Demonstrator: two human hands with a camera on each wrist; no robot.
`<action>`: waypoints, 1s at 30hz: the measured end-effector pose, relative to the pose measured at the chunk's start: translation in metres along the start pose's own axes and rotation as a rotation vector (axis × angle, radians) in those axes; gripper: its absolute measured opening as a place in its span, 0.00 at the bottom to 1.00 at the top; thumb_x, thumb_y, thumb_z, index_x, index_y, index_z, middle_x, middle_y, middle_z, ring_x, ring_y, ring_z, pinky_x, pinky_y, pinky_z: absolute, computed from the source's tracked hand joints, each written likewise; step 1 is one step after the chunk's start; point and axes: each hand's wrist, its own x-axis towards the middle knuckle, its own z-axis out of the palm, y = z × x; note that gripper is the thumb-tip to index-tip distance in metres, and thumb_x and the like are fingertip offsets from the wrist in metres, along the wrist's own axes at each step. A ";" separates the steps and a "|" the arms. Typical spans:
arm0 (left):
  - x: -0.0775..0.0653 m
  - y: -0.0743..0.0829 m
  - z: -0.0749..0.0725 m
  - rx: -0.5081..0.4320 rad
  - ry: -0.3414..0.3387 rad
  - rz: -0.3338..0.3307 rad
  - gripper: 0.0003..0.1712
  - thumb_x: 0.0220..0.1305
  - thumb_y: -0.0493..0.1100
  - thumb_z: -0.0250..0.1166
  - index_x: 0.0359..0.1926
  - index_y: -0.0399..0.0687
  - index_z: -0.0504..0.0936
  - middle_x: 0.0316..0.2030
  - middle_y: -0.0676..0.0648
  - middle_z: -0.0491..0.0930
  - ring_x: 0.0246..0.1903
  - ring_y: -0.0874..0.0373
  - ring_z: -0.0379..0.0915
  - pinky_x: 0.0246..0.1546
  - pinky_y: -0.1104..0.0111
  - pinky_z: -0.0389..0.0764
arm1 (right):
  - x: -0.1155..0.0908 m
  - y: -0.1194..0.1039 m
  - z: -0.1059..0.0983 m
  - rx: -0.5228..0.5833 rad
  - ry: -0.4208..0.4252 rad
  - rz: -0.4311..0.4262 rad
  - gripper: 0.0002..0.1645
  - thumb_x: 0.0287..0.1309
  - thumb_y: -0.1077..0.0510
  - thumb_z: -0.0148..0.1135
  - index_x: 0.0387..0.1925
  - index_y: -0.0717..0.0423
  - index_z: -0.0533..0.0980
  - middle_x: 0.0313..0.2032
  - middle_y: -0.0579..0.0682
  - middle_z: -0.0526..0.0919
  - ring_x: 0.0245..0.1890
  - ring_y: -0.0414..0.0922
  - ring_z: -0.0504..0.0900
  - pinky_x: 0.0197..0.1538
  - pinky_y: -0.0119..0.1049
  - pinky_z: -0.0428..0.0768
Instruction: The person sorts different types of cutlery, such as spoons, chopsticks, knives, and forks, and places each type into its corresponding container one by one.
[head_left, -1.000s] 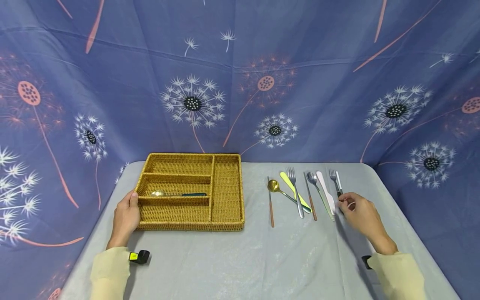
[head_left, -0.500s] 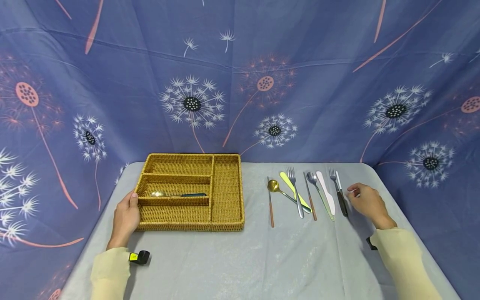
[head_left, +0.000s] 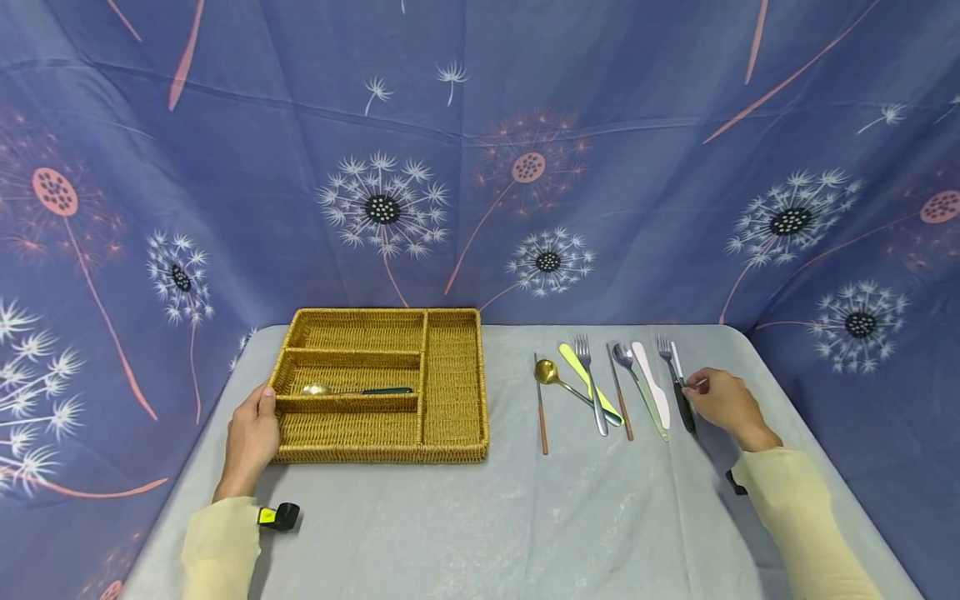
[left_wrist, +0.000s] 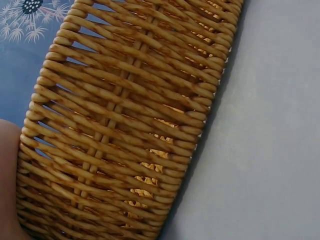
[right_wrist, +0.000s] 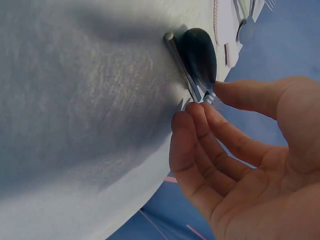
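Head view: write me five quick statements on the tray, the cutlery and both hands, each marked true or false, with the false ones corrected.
1. The left hand holds the wicker tray at its left side. True.
2. The gold-bowled spoon lies in the tray's long right-hand compartment. False: it lies in the middle left-hand compartment.
3. The pink serrated knife lies on the table. True.
4. The right hand hovers over the tray. False: it is at a black cutlery handle.
5. The pink serrated knife is inside the tray. False: it is outside.
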 end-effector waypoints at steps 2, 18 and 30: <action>0.000 0.000 0.000 -0.001 0.001 -0.004 0.39 0.88 0.60 0.31 0.86 0.42 0.53 0.81 0.30 0.54 0.80 0.26 0.47 0.78 0.33 0.53 | 0.001 0.001 0.000 -0.003 -0.001 0.001 0.14 0.69 0.60 0.64 0.47 0.69 0.82 0.39 0.65 0.86 0.37 0.60 0.84 0.33 0.45 0.77; 0.000 0.000 0.000 0.006 0.003 -0.004 0.40 0.88 0.61 0.31 0.86 0.41 0.54 0.81 0.29 0.54 0.79 0.25 0.48 0.77 0.32 0.53 | 0.004 0.002 0.005 -0.013 -0.010 0.041 0.18 0.65 0.56 0.70 0.44 0.70 0.81 0.37 0.65 0.86 0.35 0.59 0.84 0.32 0.45 0.77; 0.002 -0.001 0.000 -0.007 0.015 0.009 0.39 0.88 0.59 0.32 0.85 0.40 0.57 0.80 0.28 0.56 0.79 0.26 0.49 0.78 0.34 0.54 | 0.003 0.002 0.005 -0.013 -0.001 0.061 0.16 0.62 0.58 0.69 0.37 0.71 0.80 0.34 0.65 0.84 0.34 0.61 0.82 0.33 0.47 0.78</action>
